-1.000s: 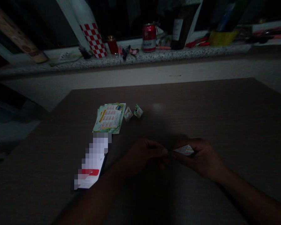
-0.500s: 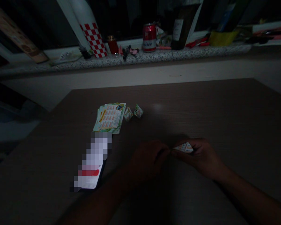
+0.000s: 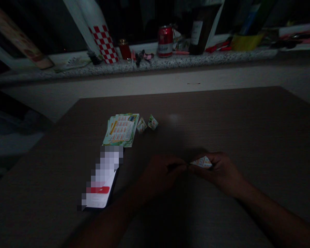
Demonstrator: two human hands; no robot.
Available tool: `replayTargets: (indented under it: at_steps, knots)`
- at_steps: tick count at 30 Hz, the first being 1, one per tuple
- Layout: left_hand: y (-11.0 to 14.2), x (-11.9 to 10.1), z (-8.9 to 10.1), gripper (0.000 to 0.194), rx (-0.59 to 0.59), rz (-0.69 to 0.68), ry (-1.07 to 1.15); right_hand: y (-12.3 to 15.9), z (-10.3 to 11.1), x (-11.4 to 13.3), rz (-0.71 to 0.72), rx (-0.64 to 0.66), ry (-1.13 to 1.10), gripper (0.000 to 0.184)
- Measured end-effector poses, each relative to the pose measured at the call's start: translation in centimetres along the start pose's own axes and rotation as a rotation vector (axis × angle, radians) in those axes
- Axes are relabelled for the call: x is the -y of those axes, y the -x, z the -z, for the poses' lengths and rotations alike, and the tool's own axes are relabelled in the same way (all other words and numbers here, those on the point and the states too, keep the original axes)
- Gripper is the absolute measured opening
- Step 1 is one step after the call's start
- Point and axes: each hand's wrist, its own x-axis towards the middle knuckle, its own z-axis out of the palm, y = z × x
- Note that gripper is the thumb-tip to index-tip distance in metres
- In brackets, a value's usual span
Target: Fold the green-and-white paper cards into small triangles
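Note:
Between the fingers and thumb of my right hand (image 3: 220, 172) is a small folded paper piece (image 3: 203, 162), printed with rows of figures. My left hand (image 3: 165, 172) pinches at the left tip of that same folded paper, its fingertips close to those of my right hand. Shadow makes the exact contact at the tip hard to see. Beyond my left hand lie two folded paper pieces, one (image 3: 141, 126) beside a stack of printed cards (image 3: 121, 129) and the other (image 3: 152, 122) just to its right.
A lit phone (image 3: 100, 189), partly blurred, lies left of my left forearm on the dark wooden table (image 3: 235, 117). Along the granite windowsill (image 3: 209, 59) behind stand a red can (image 3: 165, 41), a red-and-white checkered bottle (image 3: 103, 43) and a dark container (image 3: 201, 31).
The folded paper has shifted and turned very slightly in my fingers. My left hand's fingers have moved a little. The cards, phone and other folded pieces stay in place.

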Motion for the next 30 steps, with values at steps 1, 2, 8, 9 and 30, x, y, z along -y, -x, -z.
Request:
replayTargets:
  at_steps: [1,2,8,9,30]
  knots:
    - [0.0,0.0,0.0,0.017,-0.001,0.010,0.013,0.0,0.0,0.0,0.004,0.003,0.017,0.022]
    - [0.0,0.1,0.0,0.016,-0.003,0.022,0.025,0.0,0.0,-0.1,0.012,0.003,0.034,0.022]
    - [-0.2,0.7,0.4,0.014,-0.081,0.192,0.187,-0.2,0.3,0.2,0.098,-0.021,0.050,0.022]
    - [-0.3,0.9,0.5,0.014,-0.108,0.220,0.211,-0.3,0.4,0.2,0.117,-0.042,0.028,0.027]
    - [-0.5,1.5,0.8,0.017,-0.342,0.196,0.074,-0.3,1.1,-0.1,0.204,-0.386,0.337,0.022]
